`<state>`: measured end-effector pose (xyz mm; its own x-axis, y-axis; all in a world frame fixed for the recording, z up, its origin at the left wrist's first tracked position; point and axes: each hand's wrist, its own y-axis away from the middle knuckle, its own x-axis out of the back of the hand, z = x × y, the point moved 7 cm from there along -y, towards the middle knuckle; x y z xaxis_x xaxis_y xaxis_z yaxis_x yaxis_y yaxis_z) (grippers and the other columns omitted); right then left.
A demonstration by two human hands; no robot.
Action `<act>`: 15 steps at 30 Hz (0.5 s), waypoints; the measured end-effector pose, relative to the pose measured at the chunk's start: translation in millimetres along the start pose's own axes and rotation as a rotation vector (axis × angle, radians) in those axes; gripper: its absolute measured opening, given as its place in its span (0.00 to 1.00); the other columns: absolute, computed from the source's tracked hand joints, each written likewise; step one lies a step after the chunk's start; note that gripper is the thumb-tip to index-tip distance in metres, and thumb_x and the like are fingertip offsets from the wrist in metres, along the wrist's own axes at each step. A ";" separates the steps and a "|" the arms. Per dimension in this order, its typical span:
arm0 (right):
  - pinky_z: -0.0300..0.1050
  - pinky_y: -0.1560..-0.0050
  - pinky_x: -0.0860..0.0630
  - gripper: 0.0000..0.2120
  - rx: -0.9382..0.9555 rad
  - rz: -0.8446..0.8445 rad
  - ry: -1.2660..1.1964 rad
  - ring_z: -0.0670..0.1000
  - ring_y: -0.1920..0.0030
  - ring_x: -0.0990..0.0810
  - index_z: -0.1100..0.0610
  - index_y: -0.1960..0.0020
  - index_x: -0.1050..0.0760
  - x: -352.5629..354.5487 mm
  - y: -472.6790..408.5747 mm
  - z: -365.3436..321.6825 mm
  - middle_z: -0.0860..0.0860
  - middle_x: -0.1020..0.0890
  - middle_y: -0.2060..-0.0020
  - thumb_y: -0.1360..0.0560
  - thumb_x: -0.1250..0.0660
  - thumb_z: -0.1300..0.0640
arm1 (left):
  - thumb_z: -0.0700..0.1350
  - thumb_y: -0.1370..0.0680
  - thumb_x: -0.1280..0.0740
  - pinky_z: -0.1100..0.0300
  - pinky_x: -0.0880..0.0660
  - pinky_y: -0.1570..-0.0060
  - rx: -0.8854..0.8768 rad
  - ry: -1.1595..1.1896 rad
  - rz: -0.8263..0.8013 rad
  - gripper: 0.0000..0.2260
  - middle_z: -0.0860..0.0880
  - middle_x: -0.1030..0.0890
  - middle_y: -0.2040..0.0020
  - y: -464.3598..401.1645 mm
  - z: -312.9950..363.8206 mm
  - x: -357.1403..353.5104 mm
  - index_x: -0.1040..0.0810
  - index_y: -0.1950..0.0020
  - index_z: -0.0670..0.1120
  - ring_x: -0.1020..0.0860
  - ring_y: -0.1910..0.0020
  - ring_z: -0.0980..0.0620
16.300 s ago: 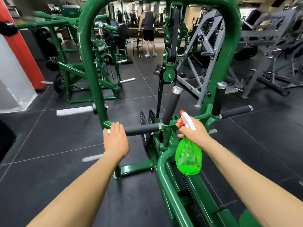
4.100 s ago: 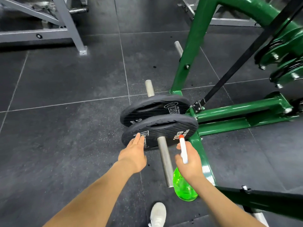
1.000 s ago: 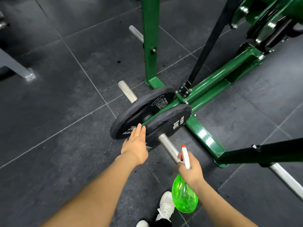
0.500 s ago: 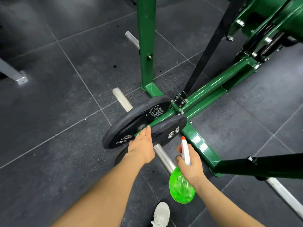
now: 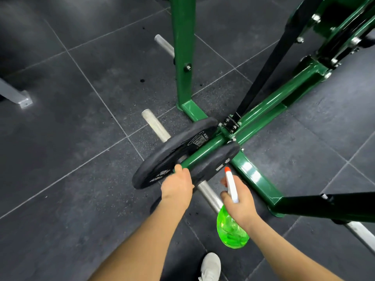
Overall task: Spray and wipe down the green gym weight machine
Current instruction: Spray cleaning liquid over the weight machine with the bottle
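Note:
The green weight machine stands ahead, with an upright post [image 5: 183, 57] and a low green bar [image 5: 205, 151] running between two black weight plates: a far plate [image 5: 168, 157] and a near plate [image 5: 215, 161]. My left hand [image 5: 177, 188] reaches into the gap between the plates, thumb and fingers curled around the end of that green bar. No cloth shows under it. My right hand [image 5: 240, 203] grips a translucent green spray bottle [image 5: 232, 230] by its white head, the orange nozzle pointing at the near plate.
A silver plate sleeve [image 5: 155, 124] sticks out to the left of the plates. A black belt [image 5: 269, 63] rises to the upper right. A black bar [image 5: 334, 205] crosses at the right. A grey machine foot [image 5: 18, 96] sits far left. My white shoe [image 5: 211, 266] is below.
My left hand has slid from the face of the plate into the gap between the plates and closed on the green bar. The bottle hand has stayed about where it was.

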<state>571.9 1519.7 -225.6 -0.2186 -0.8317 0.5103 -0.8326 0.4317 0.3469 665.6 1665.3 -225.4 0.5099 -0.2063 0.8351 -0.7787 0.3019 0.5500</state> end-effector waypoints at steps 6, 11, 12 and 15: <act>0.49 0.57 0.28 0.10 -0.044 0.060 -0.011 0.57 0.59 0.24 0.54 0.51 0.27 -12.1 8.0 -10.3 0.52 0.21 0.60 0.31 0.36 0.62 | 0.53 0.19 0.38 0.57 0.29 0.61 0.009 0.100 -0.098 0.19 0.44 0.38 0.30 17.3 -38.6 -45.0 0.36 0.33 0.44 0.21 0.47 0.45; 0.47 0.56 0.28 0.10 -0.025 0.112 -0.007 0.55 0.57 0.24 0.53 0.51 0.27 -20.4 19.2 -24.7 0.52 0.21 0.58 0.30 0.36 0.64 | 0.53 0.26 0.30 0.51 0.29 0.37 -0.005 0.073 -0.381 0.28 0.46 0.31 0.32 -2.1 -77.3 -58.2 0.34 0.31 0.44 0.27 0.35 0.44; 0.45 0.56 0.28 0.11 -0.024 0.134 -0.011 0.54 0.57 0.24 0.51 0.50 0.27 -23.1 21.9 -26.8 0.52 0.21 0.58 0.30 0.36 0.63 | 0.56 0.28 0.29 0.49 0.31 0.34 -0.016 0.096 -0.409 0.34 0.45 0.33 0.30 -6.1 -78.3 -54.2 0.37 0.28 0.44 0.30 0.33 0.43; 0.34 0.59 0.32 0.12 -0.054 0.217 -0.010 0.54 0.57 0.24 0.49 0.51 0.29 -31.2 29.8 -30.7 0.50 0.21 0.58 0.30 0.36 0.64 | 0.59 0.27 0.31 0.48 0.35 0.31 -0.234 0.287 -0.218 0.43 0.43 0.42 0.24 -21.6 -38.8 -11.1 0.51 0.21 0.45 0.36 0.28 0.43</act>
<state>569.5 1569.3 -207.0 -0.3953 -0.7206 0.5697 -0.7371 0.6189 0.2713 690.9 1697.1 -246.3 0.7602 -0.0313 0.6489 -0.5542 0.4898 0.6730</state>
